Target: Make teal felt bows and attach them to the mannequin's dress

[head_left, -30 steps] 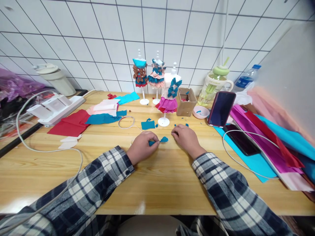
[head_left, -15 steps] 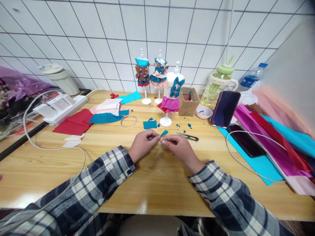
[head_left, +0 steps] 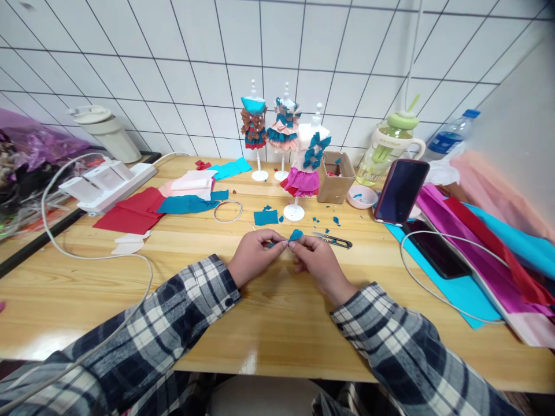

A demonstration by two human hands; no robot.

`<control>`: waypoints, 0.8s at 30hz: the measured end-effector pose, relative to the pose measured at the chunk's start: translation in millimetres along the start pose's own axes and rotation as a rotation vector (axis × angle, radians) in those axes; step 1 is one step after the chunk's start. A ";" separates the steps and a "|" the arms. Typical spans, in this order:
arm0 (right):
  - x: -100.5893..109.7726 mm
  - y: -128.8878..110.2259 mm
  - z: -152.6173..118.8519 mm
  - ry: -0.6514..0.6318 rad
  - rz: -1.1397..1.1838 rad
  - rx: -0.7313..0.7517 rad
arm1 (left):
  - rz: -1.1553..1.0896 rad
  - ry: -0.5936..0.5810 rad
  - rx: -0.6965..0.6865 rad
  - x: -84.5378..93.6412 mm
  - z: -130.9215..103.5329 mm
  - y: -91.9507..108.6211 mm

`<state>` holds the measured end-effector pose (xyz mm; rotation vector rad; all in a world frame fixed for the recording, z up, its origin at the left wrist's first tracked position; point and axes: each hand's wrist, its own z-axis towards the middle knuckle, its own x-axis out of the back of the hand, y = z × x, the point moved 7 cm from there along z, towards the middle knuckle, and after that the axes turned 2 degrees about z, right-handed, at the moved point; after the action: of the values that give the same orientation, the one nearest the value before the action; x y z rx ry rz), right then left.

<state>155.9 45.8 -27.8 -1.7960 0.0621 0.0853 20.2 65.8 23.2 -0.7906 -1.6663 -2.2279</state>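
Note:
Between my two hands is a small piece of teal crepe paper (head_left: 296, 235), its upper part fanned out above my fingertips. My left hand (head_left: 260, 254) pinches it from the left, and a bit more teal shows under those fingers. Thumb and forefinger of my right hand (head_left: 318, 257) pinch it from the right. Just beyond my right hand lie black thread snips (head_left: 338, 240). A flat teal paper rectangle (head_left: 266, 217) and small teal scraps are on the table past my left hand. Behind them stands a mini dress form (head_left: 299, 182) in white, magenta and red with a teal bow.
Two more dressed forms (head_left: 254, 124) stand near the tiled wall, beside a cardboard box (head_left: 336, 188) and a pink bowl (head_left: 362, 196). A propped phone (head_left: 401, 190), another phone and paper sheets lie right. A power strip (head_left: 113, 190), cable and coloured papers are left; a wire ring (head_left: 228, 211) lies ahead.
My fingertips have come together around the teal piece, whose upper part now looks wider and fanned out. The whole view has shifted slightly.

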 end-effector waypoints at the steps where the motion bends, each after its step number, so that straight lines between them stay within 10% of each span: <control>1: 0.3 0.5 0.1 -0.001 0.009 -0.008 | 0.009 -0.005 -0.018 0.2 -0.3 1.0; 15: 0.0 -8.9 -3.1 0.032 -0.213 0.112 | -0.056 -0.039 0.026 -0.8 0.8 -6.2; 24: -9.6 4.5 -8.5 -0.234 0.343 -0.218 | -0.117 0.037 -0.133 9.3 -0.9 1.0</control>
<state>146.2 36.4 -29.4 -1.9651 0.1984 0.5650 12.8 65.7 29.0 -0.6932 -1.5992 -2.4392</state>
